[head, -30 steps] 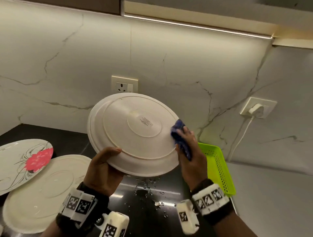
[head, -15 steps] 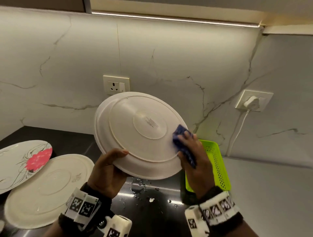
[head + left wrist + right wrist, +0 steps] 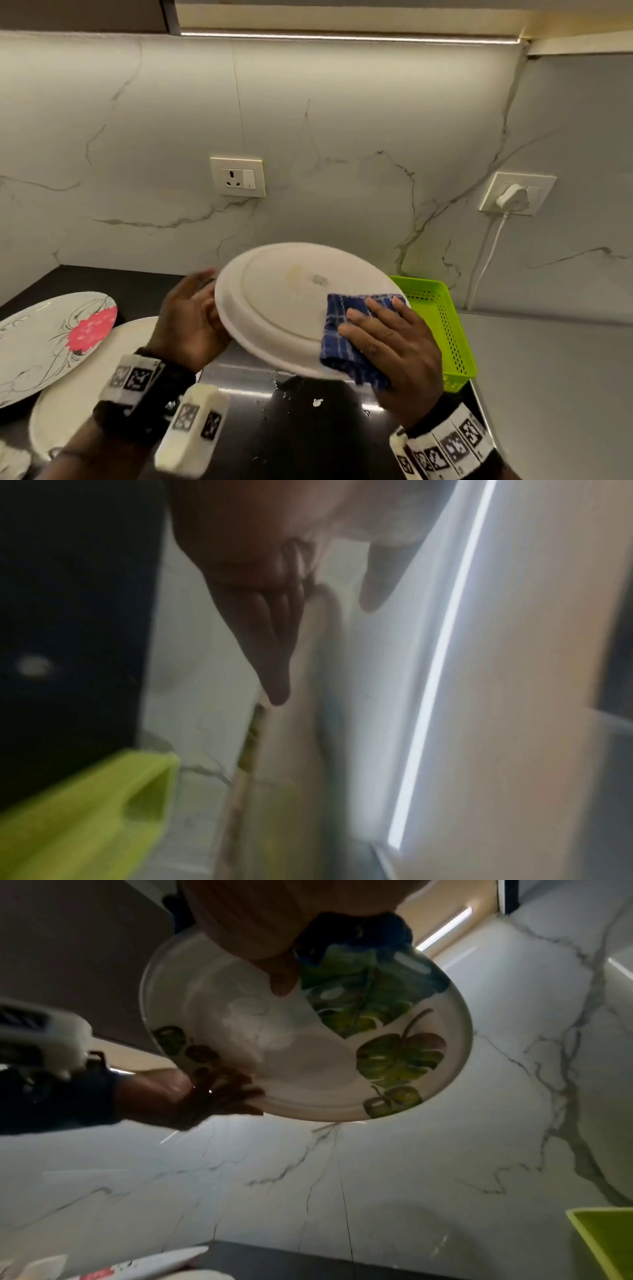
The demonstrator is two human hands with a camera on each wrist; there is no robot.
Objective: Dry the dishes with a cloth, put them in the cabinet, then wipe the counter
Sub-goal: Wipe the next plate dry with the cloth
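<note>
At the far left of the dark counter [image 3: 308, 428] lies a plate with a pink flower [image 3: 51, 339], its edge overlapping a plain white plate [image 3: 89, 383] that sits face down beside it. Next comes the left hand [image 3: 186, 322], blurred in the head view; its straight fingers [image 3: 226, 1093] lie along the left edge of the held plate [image 3: 291, 308] and its thumb stands apart from them — the hand steadies the plate rather than closing round it. The plate hangs tilted above the counter, its white underside turned up toward the head camera, while the right wrist view shows its face, printed with green leaves. Water drops dot the counter below it. On the plate's lower right part sits a folded blue checked cloth [image 3: 352, 339]. The right hand [image 3: 394, 349] presses it to the underside with its fingers spread flat on top, and its thumb [image 3: 281, 980] comes round onto the leafy face — so cloth and rim are pinched between them. Just beyond this hand a green basket [image 3: 442, 329] stands on the counter by the marble wall [image 3: 342, 120]. Above it on the right is a wall socket with a white plug [image 3: 512, 198].
</note>
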